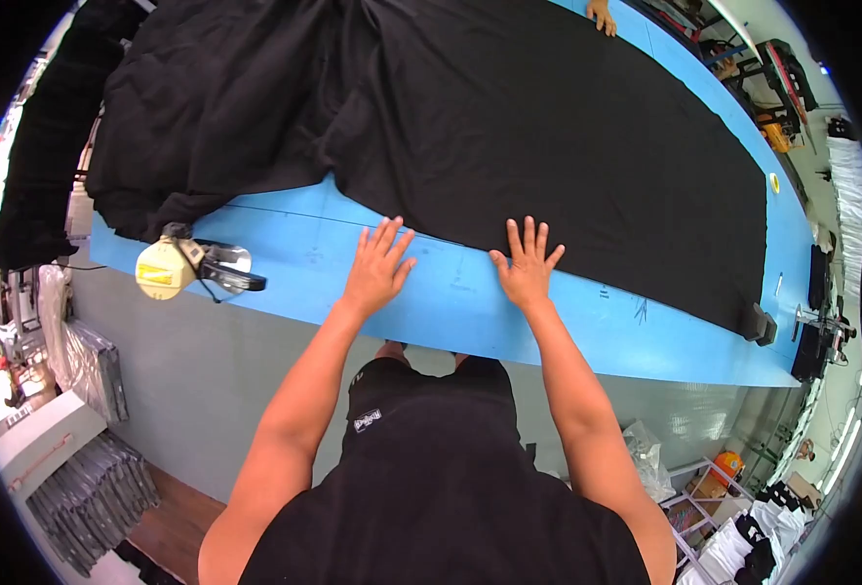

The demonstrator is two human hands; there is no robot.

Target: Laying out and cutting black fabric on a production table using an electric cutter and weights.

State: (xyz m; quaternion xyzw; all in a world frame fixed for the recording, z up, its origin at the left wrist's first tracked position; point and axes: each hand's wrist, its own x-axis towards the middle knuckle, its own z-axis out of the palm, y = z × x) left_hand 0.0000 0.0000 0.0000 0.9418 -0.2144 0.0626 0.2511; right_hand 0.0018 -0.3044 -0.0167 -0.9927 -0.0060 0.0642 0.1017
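Observation:
Black fabric (568,146) covers most of the blue table (304,234), smooth on the right and bunched in folds on the left. At its near edge my left hand (379,265) lies flat, fingertips at the cloth's border and palm over the blue surface. Farther right, my right hand (528,261) rests with fingers spread, its fingertips on the black cloth close to the edge. Neither hand grips anything. At the cloth's near right corner sits a dark block (761,325).
An electric cloth cutter (192,265) with a cream round housing stands near the table's left front edge. Another person's hand (602,17) touches the fabric's far edge. A yellow tape roll (774,183) lies at right. A metal shelf (694,507) with bags stands on the floor.

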